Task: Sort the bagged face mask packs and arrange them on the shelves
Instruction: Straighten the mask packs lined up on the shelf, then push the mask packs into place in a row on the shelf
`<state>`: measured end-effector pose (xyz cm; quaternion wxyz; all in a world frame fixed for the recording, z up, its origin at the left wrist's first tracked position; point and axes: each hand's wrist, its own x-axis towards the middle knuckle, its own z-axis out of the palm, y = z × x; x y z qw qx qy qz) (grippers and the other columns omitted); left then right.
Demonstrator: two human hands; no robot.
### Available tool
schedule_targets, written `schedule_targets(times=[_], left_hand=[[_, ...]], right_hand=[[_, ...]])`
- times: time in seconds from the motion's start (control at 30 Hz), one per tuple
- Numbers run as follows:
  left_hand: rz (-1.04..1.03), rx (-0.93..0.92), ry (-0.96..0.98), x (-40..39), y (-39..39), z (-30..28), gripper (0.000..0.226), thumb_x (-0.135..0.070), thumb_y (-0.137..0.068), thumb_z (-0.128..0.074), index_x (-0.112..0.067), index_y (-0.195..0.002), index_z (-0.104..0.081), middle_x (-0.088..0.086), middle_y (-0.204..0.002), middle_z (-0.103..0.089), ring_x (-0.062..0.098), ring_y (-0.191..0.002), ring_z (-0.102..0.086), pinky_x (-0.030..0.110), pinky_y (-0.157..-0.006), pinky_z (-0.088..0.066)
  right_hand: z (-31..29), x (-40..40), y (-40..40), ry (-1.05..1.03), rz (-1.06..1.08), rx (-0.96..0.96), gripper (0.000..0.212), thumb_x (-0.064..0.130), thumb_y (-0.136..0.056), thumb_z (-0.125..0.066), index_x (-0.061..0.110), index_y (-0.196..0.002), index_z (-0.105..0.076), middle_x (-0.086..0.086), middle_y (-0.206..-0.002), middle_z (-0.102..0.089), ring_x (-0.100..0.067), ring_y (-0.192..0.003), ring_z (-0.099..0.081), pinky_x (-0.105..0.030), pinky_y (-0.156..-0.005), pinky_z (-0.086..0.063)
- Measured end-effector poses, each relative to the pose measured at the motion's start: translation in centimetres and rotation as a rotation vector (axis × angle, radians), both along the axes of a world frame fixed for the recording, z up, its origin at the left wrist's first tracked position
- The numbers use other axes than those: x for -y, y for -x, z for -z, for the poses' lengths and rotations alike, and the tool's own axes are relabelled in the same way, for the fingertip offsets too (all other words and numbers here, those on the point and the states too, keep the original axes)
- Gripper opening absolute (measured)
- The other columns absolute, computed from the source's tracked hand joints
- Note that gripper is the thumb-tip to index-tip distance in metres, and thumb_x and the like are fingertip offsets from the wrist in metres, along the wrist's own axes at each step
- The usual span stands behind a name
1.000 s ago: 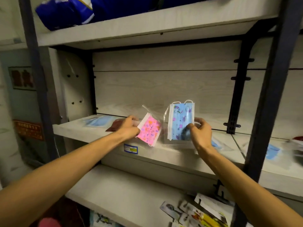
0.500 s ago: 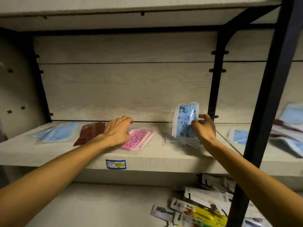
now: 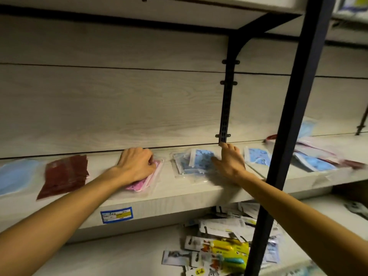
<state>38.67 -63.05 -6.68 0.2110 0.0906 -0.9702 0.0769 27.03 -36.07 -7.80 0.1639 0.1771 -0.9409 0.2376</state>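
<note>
Shelf, centre of frame, pale wood. Left hand: fingers curled down over the pink mask pack, lying flat at centre. Right hand: fingers straight, pressing the blue patterned mask pack just right of it. Dark red pack and plain blue pack at left. Assorted carded goods on the lower shelf.

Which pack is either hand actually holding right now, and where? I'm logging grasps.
Neither lifts a pack. The left hand rests curled on the pink mask pack; whether it grips cannot be told. The right hand lies open beside the blue patterned pack.
</note>
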Motion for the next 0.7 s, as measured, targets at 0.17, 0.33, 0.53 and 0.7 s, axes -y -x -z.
schedule_targets(times=[0.17, 0.33, 0.53, 0.7], left_hand=[[0.012, -0.068, -0.001, -1.0, 0.4, -0.5, 0.027, -0.048, -0.093, -0.056, -0.023, -0.093, -0.068, 0.0, -0.091, -0.071, 0.023, -0.082, -0.065, 0.032, -0.074, -0.052], [0.123, -0.149, -0.039, -4.0, -0.7, 0.6, 0.025, -0.043, -0.094, -0.054, -0.026, -0.108, -0.066, -0.004, -0.112, -0.066, 0.019, -0.098, -0.062, 0.033, -0.08, -0.051], [0.209, -0.111, 0.015, -10.2, -2.9, 1.4, 0.036, -0.046, -0.097, -0.048, -0.022, -0.121, -0.059, 0.0, -0.124, -0.059, 0.022, -0.114, -0.056, 0.036, -0.094, -0.044], [0.226, -0.132, -0.046, -17.0, -5.7, 1.8, 0.032, -0.042, -0.097, -0.05, -0.022, -0.119, -0.063, -0.002, -0.125, -0.065, 0.019, -0.11, -0.062, 0.032, -0.089, -0.049]], right_hand=[[1.1, -1.3, -0.5, 0.015, -0.093, 0.027, 0.049, 0.045, -0.101, -0.049, 0.017, -0.142, -0.048, -0.01, -0.143, -0.048, -0.027, -0.129, -0.043, -0.041, -0.104, -0.039], [1.8, -3.2, -2.0, -0.028, -0.168, -0.057, 0.049, 0.048, -0.103, -0.041, 0.017, -0.141, -0.048, -0.009, -0.145, -0.048, -0.025, -0.134, -0.04, -0.039, -0.11, -0.034], [3.6, -8.5, -5.7, -0.087, -0.317, -0.124, 0.058, 0.05, -0.105, -0.033, 0.017, -0.153, -0.03, -0.008, -0.157, -0.032, -0.026, -0.146, -0.025, -0.041, -0.12, -0.025], [5.4, -14.4, -8.2, -0.228, -0.513, -0.141, 0.071, 0.043, -0.105, -0.038, 0.018, -0.161, -0.002, -0.002, -0.169, 0.0, -0.02, -0.155, -0.002, -0.03, -0.122, 0.0]])
